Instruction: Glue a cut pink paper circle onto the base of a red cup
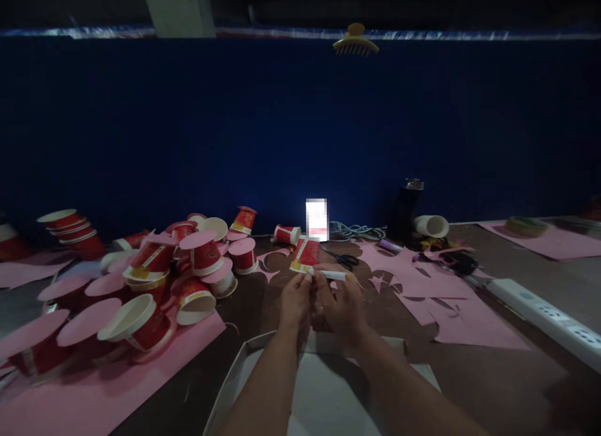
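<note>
My right hand (342,301) is closed around a slim white tube (334,275) with an orange end, like a marker or glue pen. Close beside it, my left hand (295,301) has its fingers pinched near the tube's left end; what they hold is hidden. Just beyond my fingertips a red paper cup (306,253) with a yellow and white band stands slightly tilted. Whether my left fingers touch its lower edge, I cannot tell. Under my forearms is an open white box (323,398). Behind the right hand lie dark scissors (345,258).
Many red paper cups (201,251), several topped with pink paper discs, crowd the left side. Pink paper scraps (399,270) spread to the right. A white power strip (539,311), a black bottle (404,213) and a bright blurred screen (317,220) are also there.
</note>
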### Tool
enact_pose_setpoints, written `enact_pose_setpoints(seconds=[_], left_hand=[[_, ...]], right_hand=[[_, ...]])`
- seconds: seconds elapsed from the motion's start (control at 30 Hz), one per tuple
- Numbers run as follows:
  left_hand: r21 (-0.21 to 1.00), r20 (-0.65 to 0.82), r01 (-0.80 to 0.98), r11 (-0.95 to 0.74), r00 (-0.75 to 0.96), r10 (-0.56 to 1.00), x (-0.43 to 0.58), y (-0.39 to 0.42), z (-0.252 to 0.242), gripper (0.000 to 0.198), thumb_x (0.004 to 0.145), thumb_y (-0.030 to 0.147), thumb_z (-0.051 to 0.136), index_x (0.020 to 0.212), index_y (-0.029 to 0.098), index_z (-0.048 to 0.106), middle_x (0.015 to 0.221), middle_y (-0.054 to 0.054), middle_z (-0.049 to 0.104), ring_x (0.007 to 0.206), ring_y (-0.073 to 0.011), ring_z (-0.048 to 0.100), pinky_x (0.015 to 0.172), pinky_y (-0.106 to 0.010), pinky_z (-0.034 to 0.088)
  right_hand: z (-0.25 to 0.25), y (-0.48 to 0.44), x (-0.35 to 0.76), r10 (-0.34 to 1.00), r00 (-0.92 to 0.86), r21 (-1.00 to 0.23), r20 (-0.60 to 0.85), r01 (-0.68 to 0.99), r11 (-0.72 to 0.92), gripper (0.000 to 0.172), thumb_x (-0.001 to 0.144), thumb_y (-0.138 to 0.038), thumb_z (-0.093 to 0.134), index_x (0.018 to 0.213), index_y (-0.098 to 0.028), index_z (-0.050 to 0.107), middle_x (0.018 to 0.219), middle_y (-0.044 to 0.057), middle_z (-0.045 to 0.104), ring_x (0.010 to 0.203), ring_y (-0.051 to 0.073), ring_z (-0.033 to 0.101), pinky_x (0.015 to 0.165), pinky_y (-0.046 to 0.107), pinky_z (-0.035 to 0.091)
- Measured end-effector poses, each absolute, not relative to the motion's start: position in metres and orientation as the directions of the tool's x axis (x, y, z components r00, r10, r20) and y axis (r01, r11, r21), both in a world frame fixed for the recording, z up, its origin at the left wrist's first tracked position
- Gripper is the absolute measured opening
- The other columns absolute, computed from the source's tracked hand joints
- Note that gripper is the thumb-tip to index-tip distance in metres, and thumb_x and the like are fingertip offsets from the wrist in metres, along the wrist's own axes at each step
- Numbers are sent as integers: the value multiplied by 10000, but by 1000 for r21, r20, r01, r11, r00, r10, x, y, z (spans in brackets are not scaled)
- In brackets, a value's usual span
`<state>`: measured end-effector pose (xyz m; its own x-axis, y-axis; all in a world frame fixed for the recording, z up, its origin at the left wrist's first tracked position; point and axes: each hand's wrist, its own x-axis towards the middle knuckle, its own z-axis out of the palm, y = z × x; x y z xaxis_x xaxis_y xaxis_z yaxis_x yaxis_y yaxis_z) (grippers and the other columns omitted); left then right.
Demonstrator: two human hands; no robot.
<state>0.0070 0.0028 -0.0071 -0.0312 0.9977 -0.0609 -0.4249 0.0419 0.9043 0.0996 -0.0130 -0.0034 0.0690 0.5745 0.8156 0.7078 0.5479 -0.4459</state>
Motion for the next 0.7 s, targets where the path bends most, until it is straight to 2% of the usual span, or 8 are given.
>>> enact_pose_setpoints(seconds=[0.1, 0.57, 0.7], left_hand=[[887, -26, -462, 15, -19, 999, 8, 7, -15, 220, 624, 360, 662, 644, 145, 620, 560, 19, 562, 530, -85, 485, 520, -198, 350], [869, -46, -494, 25, -31, 998, 8, 4, -13, 308, 606, 420, 703, 703, 134, 641, 609, -8, 609, 563, -97, 529, 529, -197, 364], [876, -52, -481, 30, -33, 998, 7, 6, -14, 286, 600, 406, 701, 662, 135, 634, 593, -10, 606, 534, -87, 506, 505, -195, 349]], right_hand=[[-3, -13, 100, 561, 71, -434, 825, 715, 548, 165, 885, -264, 500, 919, -207, 650, 868, 73, 673, 875, 202, 617, 813, 381, 461], [-4, -13, 101, 569, 87, -446, 818, 720, 531, 165, 894, -284, 485, 900, -213, 633, 862, 64, 674, 847, 198, 615, 809, 376, 466], [-2, -14, 102, 568, 159, -498, 808, 699, 513, 170, 903, -278, 473, 912, -216, 631, 859, 62, 675, 878, 199, 610, 839, 390, 463]])
